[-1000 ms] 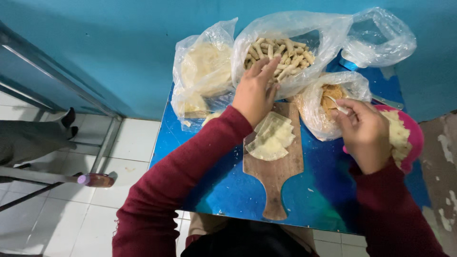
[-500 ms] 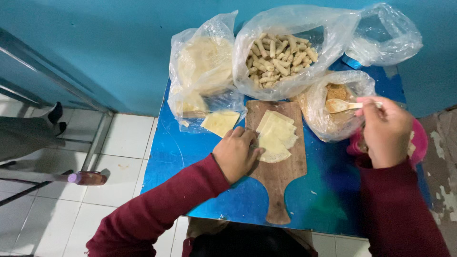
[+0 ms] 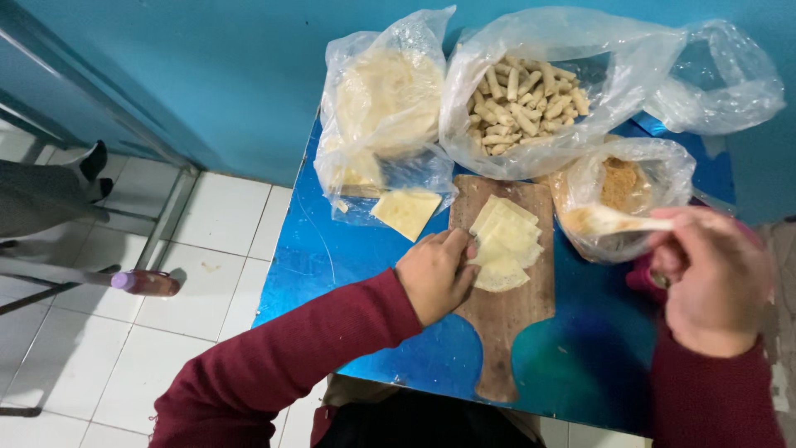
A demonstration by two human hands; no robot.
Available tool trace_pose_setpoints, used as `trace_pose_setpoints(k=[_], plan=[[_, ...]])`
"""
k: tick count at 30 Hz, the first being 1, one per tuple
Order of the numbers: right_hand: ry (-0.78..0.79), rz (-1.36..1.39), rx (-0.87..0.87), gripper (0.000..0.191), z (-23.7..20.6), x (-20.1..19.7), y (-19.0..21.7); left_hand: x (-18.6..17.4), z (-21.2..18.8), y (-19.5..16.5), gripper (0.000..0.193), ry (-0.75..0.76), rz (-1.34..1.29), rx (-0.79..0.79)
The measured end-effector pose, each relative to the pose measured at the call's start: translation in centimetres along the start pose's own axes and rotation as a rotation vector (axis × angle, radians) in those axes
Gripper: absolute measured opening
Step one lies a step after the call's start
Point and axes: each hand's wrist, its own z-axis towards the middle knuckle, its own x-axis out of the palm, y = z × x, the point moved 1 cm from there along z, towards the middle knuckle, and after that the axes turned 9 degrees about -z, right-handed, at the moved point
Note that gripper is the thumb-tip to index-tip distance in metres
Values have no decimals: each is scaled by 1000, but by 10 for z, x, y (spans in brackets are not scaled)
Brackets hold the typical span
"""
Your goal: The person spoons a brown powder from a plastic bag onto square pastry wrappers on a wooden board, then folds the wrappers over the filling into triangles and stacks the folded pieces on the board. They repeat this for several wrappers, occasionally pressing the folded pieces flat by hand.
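- The left hand sits at the middle of the frame, at the left edge of the wooden cutting board, with its fingers held close together and pressing down on the left side of a small stack of pale square wrappers.
- The wrappers lie on the upper half of the board, fanned slightly, just right of those fingertips and touching them.
- The right hand is at the right edge of the frame, its fingers closed around the handle of a light wooden spoon.
- The spoon's bowl points left and reaches into the mouth of an open clear bag holding brownish filling, upper right of the board.
- One single wrapper lies alone on the blue bench, upper left of the left hand and apart from it.
- Behind it, in the upper middle of the frame, a clear bag of round pale sheets leans against the teal wall.
- To its right stands a bag of small rolled pieces, and farther right a crumpled, seemingly empty bag.
- Both arms wear dark red sleeves.
- At lower left, white floor tiles show, with a small bottle lying there.
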Motion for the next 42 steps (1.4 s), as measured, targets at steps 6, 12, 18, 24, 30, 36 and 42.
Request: trace_pose_setpoints(k=[6, 12, 18, 24, 30, 36, 42], plan=[[205, -114, 77, 20, -16, 39, -9, 1, 4, 0, 21, -32, -70, -109], [311, -416, -52, 23, -30, 59, -4, 0, 5, 5, 26, 31, -121, -252], [335, -536, -360, 15, -39, 69, 17, -1, 7, 8, 30, 0, -130, -202], [329, -565, -430, 16, -42, 70, 20, -4, 5, 4, 30, -2, -151, -199], [260, -447, -56, 24, -24, 41, -5, 0, 2, 0, 30, -48, -139, -106], [-46, -147, -230, 22, -6, -9, -11, 3, 2, 0, 34, -51, -162, -123], [-149, -1043, -447, 21, 8, 11, 11, 5, 6, -5, 40, -52, -206, -125]])
